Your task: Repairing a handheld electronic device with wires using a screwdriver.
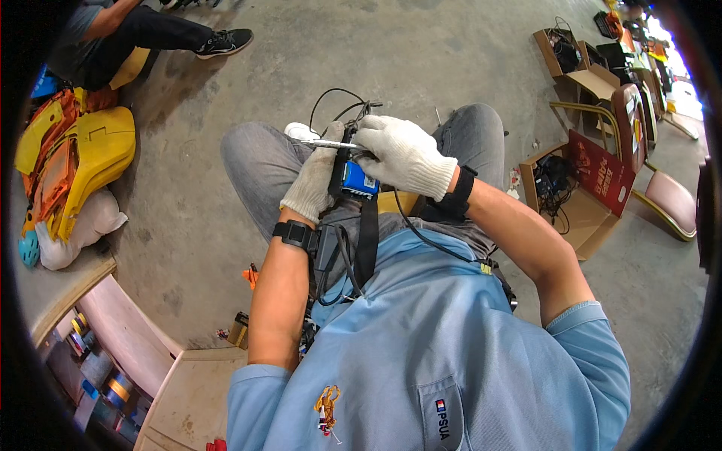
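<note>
Both my hands wear off-white knit gloves and meet above my lap. My left hand point(317, 174) is closed around the side of a narrow black device with wires at its far end. A blue box-shaped block point(359, 180), perhaps a battery, sits at the device's near end. My right hand point(401, 152) is closed over the device's right side, its fingers bent round the end of a thin pale rod point(331, 143). That rod lies crosswise over the device and my left fingers; its kind is unclear. Black cables point(329, 93) loop beyond the hands.
Cardboard boxes point(590, 223) with black cables stand on the concrete floor at right, beside chairs point(669, 203). Yellow and orange plastic parts point(103, 150) are piled at left. Another person's leg point(169, 31) reaches in at upper left. A cable point(421, 231) crosses my shirt.
</note>
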`<move>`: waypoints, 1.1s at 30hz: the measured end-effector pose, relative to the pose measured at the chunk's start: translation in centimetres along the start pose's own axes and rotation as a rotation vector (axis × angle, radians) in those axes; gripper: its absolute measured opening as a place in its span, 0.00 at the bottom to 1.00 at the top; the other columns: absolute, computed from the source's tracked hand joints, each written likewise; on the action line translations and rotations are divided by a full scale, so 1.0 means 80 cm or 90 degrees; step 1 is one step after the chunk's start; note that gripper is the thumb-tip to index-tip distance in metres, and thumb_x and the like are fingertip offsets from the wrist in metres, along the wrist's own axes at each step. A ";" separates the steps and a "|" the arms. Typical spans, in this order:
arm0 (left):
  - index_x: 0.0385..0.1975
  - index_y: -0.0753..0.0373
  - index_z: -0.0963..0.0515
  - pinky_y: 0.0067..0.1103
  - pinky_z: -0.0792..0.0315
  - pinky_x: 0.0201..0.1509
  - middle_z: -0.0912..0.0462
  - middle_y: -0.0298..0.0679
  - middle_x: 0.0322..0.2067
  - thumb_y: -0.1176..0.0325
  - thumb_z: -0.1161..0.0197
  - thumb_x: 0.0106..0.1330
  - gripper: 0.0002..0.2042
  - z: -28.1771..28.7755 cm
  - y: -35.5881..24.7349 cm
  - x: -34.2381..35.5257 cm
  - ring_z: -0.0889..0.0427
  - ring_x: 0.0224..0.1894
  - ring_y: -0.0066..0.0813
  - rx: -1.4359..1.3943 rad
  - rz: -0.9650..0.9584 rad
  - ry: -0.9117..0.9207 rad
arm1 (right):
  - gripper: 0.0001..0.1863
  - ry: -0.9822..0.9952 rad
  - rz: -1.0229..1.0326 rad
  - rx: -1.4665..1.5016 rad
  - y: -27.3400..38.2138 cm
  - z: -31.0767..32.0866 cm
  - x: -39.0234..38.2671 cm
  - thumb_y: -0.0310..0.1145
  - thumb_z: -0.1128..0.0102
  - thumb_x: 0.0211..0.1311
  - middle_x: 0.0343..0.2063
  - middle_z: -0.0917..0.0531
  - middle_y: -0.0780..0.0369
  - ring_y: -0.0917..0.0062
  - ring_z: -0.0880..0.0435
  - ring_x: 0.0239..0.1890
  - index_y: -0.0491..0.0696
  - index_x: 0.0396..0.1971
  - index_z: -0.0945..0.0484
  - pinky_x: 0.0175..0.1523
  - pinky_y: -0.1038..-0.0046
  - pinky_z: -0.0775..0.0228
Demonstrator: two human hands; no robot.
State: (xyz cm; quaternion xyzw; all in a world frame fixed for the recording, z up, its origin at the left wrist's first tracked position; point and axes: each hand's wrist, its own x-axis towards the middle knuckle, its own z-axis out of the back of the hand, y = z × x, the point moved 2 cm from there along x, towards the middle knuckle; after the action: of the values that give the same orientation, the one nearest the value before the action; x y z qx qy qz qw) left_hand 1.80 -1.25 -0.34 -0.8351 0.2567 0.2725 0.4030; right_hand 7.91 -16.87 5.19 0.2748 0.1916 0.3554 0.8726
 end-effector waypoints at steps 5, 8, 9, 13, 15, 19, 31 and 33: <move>0.51 0.62 0.21 0.20 0.17 0.39 0.16 0.38 0.41 0.44 0.48 0.79 0.25 -0.003 0.000 -0.003 0.14 0.39 0.22 -0.007 -0.004 -0.026 | 0.11 -0.005 0.003 -0.007 0.002 0.002 -0.001 0.34 0.37 0.60 0.41 0.19 0.56 0.58 0.16 0.46 0.46 0.39 0.15 0.50 0.59 0.22; 0.50 0.62 0.20 0.20 0.18 0.38 0.16 0.37 0.40 0.43 0.45 0.77 0.25 -0.001 -0.001 -0.003 0.14 0.38 0.23 0.002 -0.012 -0.037 | 0.11 -0.003 0.009 0.001 0.002 0.002 0.000 0.34 0.38 0.60 0.41 0.19 0.56 0.58 0.16 0.46 0.46 0.39 0.15 0.50 0.58 0.22; 0.49 0.59 0.21 0.22 0.17 0.38 0.15 0.37 0.40 0.43 0.43 0.76 0.23 0.000 -0.002 -0.003 0.14 0.38 0.24 -0.004 0.002 -0.030 | 0.11 -0.003 0.008 0.001 0.002 0.002 0.001 0.34 0.38 0.60 0.41 0.19 0.56 0.58 0.16 0.46 0.46 0.39 0.15 0.50 0.58 0.22; 0.48 0.58 0.22 0.23 0.15 0.39 0.15 0.37 0.40 0.42 0.40 0.74 0.23 0.003 0.000 -0.004 0.13 0.39 0.26 0.004 0.031 -0.026 | 0.10 -0.030 0.035 0.011 0.002 0.001 0.002 0.34 0.35 0.57 0.38 0.20 0.56 0.58 0.17 0.44 0.44 0.36 0.17 0.46 0.59 0.22; 0.48 0.58 0.22 0.23 0.15 0.39 0.15 0.38 0.40 0.41 0.40 0.73 0.23 0.004 0.001 -0.005 0.13 0.39 0.27 0.009 0.029 -0.039 | 0.10 -0.030 0.037 0.018 0.002 0.000 0.003 0.33 0.35 0.57 0.38 0.20 0.56 0.58 0.17 0.44 0.44 0.36 0.17 0.47 0.59 0.23; 0.49 0.59 0.22 0.24 0.15 0.40 0.15 0.39 0.41 0.41 0.39 0.73 0.24 0.005 0.004 -0.003 0.12 0.39 0.27 -0.008 0.017 -0.018 | 0.10 -0.037 0.056 0.017 0.002 0.000 0.004 0.32 0.36 0.57 0.38 0.20 0.56 0.58 0.17 0.44 0.44 0.37 0.16 0.47 0.59 0.23; 0.50 0.62 0.23 0.24 0.14 0.40 0.15 0.38 0.41 0.43 0.42 0.76 0.24 0.002 0.002 0.001 0.12 0.38 0.27 -0.042 0.026 -0.022 | 0.11 -0.021 0.005 0.057 0.003 -0.003 0.005 0.33 0.36 0.59 0.40 0.19 0.55 0.56 0.16 0.45 0.43 0.38 0.17 0.49 0.58 0.22; 0.49 0.61 0.21 0.22 0.16 0.39 0.15 0.37 0.41 0.44 0.42 0.76 0.23 -0.002 0.002 -0.001 0.13 0.38 0.25 -0.049 0.002 -0.021 | 0.11 -0.018 -0.016 0.060 0.005 0.000 -0.001 0.34 0.37 0.61 0.42 0.18 0.55 0.56 0.16 0.47 0.44 0.41 0.17 0.51 0.58 0.22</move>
State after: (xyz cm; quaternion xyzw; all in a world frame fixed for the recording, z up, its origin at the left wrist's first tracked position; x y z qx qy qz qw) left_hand 1.68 -1.40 -0.28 -0.8449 0.2405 0.2969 0.3744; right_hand 7.63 -16.68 5.45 0.3178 0.1993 0.3315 0.8657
